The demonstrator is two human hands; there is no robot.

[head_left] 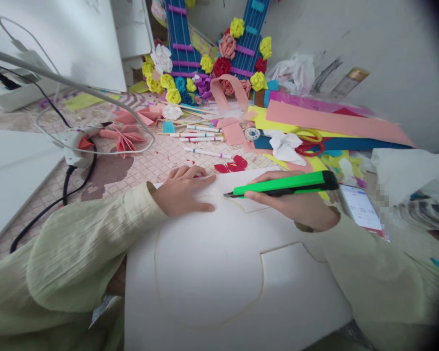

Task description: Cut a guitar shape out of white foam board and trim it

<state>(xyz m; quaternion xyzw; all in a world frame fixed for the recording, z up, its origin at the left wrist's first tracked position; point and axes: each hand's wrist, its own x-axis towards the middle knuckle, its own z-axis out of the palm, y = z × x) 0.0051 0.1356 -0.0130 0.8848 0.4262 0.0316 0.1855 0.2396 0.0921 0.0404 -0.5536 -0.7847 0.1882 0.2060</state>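
Observation:
A large white board (205, 273) lies before me, with a thin brownish outline of a rounded shape and a straight-sided neck on it. My left hand (185, 191) rests flat on its far part, fingers spread, pressing it down. In my right hand (289, 200) is a green utility knife (281, 184), held almost level. Its blade tip points left and meets the board near the outline, a short way right of my left fingertips. Part of the outline is hidden under my hands.
Behind the board lie markers (201, 139), red paper pieces (232, 165), scissors (309, 141) and coloured paper strips (329, 122). Paper-flower-trimmed blue instrument necks (185, 44) stand at the back. A phone (362, 209) lies right; cables and a plug adapter (75, 146) lie left.

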